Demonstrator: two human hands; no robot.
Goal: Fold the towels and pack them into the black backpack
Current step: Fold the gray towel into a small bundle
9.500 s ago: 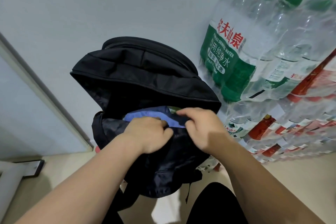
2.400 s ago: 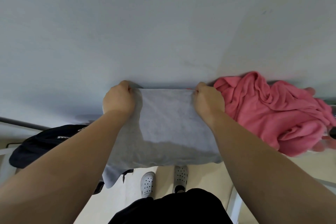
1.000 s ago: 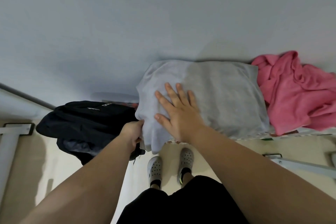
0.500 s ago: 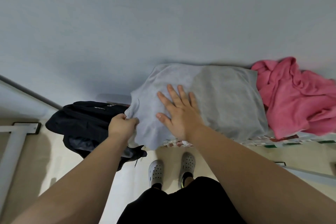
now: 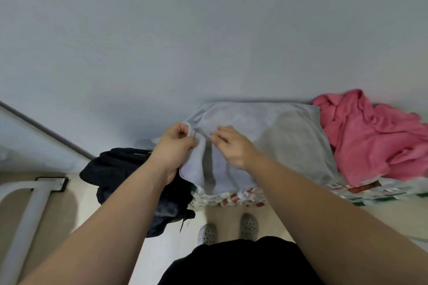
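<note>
Head view, looking down past both bare forearms. On the floor at the far left lay a pale frame (image 5: 27, 210). Right of it the black backpack (image 5: 115, 169) slumped on the floor, against the left end of the wrapped bottle packs (image 5: 231, 199).

The left hand (image 5: 172, 146) was above the backpack's right side, its forearm reaching up from the lower left. Its grip was closed on the left edge of the grey towel (image 5: 289, 141): thumb and curled fingers pinched the hem, and the cloth rose from the grip in a raised fold before running right.

Just right of that fold was the right hand (image 5: 234, 146), back upward, wrist angled in from the lower right. Its fingers were loosely bent and held nothing, their tips resting on the towel's surface. The two hands were near each other but apart.

The rest of the grey towel lay spread flat over the bottle packs, against the wall. At its right edge, touching it, the pink towel (image 5: 375, 136) lay in a crumpled heap on the same packs.
</note>
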